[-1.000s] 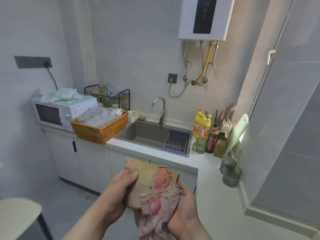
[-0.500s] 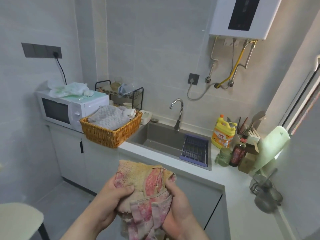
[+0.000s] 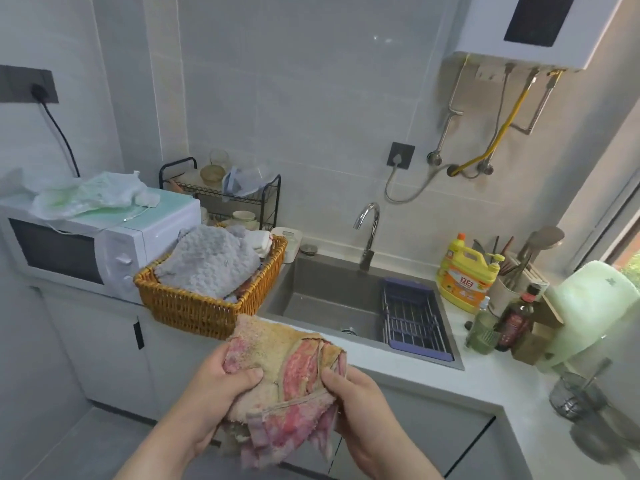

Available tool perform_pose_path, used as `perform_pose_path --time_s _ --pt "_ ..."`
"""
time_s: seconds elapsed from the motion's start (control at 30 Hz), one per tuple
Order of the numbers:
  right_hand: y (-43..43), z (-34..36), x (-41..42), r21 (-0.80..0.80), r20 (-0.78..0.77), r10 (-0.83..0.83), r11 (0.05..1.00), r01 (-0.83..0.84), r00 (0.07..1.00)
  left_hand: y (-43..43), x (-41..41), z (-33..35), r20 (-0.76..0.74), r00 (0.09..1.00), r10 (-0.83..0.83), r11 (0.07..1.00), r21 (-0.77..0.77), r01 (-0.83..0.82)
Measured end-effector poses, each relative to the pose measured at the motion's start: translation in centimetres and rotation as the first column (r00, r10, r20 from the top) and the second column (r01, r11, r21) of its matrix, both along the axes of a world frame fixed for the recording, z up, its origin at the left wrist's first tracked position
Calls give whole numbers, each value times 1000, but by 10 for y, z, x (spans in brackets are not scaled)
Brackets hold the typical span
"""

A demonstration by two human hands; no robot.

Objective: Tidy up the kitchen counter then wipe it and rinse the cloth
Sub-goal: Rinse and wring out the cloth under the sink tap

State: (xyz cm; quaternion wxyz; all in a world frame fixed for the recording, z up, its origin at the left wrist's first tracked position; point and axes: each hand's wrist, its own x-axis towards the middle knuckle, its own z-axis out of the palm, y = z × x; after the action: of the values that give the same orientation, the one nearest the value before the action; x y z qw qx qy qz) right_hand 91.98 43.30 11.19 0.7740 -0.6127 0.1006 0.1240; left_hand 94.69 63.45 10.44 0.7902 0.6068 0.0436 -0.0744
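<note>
A worn pink and tan cloth (image 3: 277,382) is bunched between both hands in front of the white counter (image 3: 450,379). My left hand (image 3: 214,396) grips its left side with the thumb on top. On the right side, my right hand (image 3: 360,403) pinches the folded layers. The grey sink (image 3: 325,296) lies just beyond the cloth, with a chrome faucet (image 3: 367,233) at its back and a purple-framed drain rack (image 3: 414,318) across its right part.
A wicker basket (image 3: 207,306) with a grey towel stands left of the sink, beside a white microwave (image 3: 100,244). A black dish rack (image 3: 225,192) is behind. A yellow detergent bottle (image 3: 465,273), dark bottle (image 3: 516,320), green cutting board (image 3: 585,313) and glass jug (image 3: 575,396) crowd the right counter.
The view has swung left and moved closer to the sink. Both hands still hold the cloth, which now sits nearer the counter's front edge, with my fingers shifted on its folds.
</note>
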Motion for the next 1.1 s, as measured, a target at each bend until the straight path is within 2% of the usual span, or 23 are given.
perform_pose_path --time_s 0.13,0.3,0.53,0.63,0.73,0.8,0.93,1.1 --pt "-15 -1 43 -14 25 -59 998 59 998 -17 49 -8 -14 1000 -26 999 -34 25" --pt "-38 -28 120 -37 -55 -116 993 114 992 -39 124 -26 -71 997 -42 999 -2 42" --pt "-86 -66 265 -106 -108 -91 991 79 990 -82 262 -43 -223 975 13 999 36 -6" --pt "-113 -85 321 -122 -140 -97 989 80 985 -109 322 -47 -286 958 -9 1000 -24 2" --pt "-137 -90 365 -117 -218 -85 991 61 972 -139 370 -42 -370 927 -63 989 -149 7" --pt "-158 -92 395 -172 -237 -141 980 102 961 -155 398 -44 -422 902 -93 972 -234 -9" --pt "-200 -97 457 -439 -137 -227 886 146 964 -170 443 -50 -478 876 -68 958 -275 -76" --pt "-233 -93 538 -742 13 -194 655 140 981 -178 486 -60 -504 858 -99 952 -298 -66"
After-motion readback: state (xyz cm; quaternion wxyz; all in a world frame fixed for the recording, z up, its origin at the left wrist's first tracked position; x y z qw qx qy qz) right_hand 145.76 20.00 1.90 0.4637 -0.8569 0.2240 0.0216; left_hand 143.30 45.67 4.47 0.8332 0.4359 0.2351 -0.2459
